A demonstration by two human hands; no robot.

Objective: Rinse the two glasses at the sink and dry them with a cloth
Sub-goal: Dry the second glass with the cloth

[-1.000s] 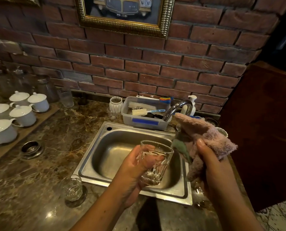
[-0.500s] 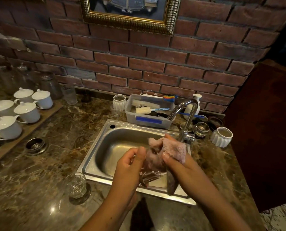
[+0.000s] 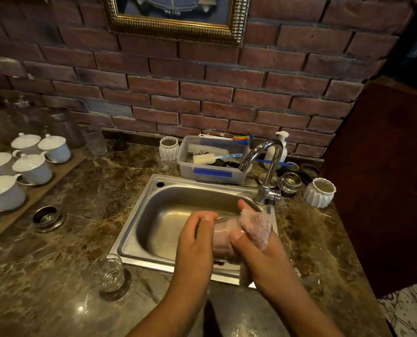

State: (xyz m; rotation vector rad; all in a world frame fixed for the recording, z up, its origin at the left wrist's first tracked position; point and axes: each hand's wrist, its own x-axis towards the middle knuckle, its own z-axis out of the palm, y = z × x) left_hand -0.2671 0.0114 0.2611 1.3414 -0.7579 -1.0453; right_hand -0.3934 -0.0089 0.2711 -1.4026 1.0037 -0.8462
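Evidently the glass (image 3: 223,240) is gripped over the sink (image 3: 168,215) by the left hand (image 3: 195,244) so the pink cloth (image 3: 257,227), pinched by the right hand (image 3: 261,259), can be pushed in.

marble counter (image 3: 44,276) holds a steel sink (image 3: 151,193), one glass (image 3: 110,276), a brush tub (image 3: 212,172), a wooden board (image 3: 66,166).

White number plate (image 3: 172,12) on the car (image 3: 176,1) in the gold-framed picture (image 3: 237,20) on the brick wall (image 3: 202,93), reading roughly "MA 108", last characters blurred, blue label (image 3: 212,172) on the plastic tub (image 3: 185,166), writing not legible
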